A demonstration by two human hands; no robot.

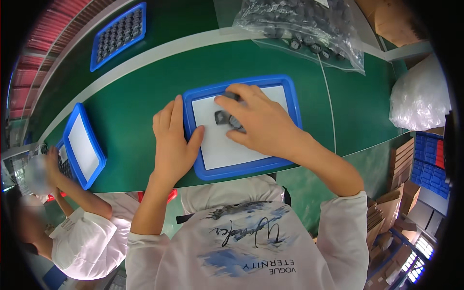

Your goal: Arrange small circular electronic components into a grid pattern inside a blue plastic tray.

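Observation:
A blue tray (293, 104) with a white sheet (227, 152) as its lining lies in front of me on the green table. My left hand (175, 137) rests on the tray's left rim, fingers stretched out, with the thumb reaching over the inner edge. Over the sheet, my right hand (263, 116) curls round a few small black parts, partly hidden and blurred under its fingers. One black part (222, 117) shows at the fingertips, near the middle of the sheet; whether it is held or lying there I cannot tell.
At the back, a clear plastic bag (309, 29) holds many black parts. A filled blue tray (118, 38) lies far left. Nearer on the left, another sheet-lined blue tray (99, 166) tilts beside a co-worker (92, 237). A translucent white bag (419, 96) sits at the right end.

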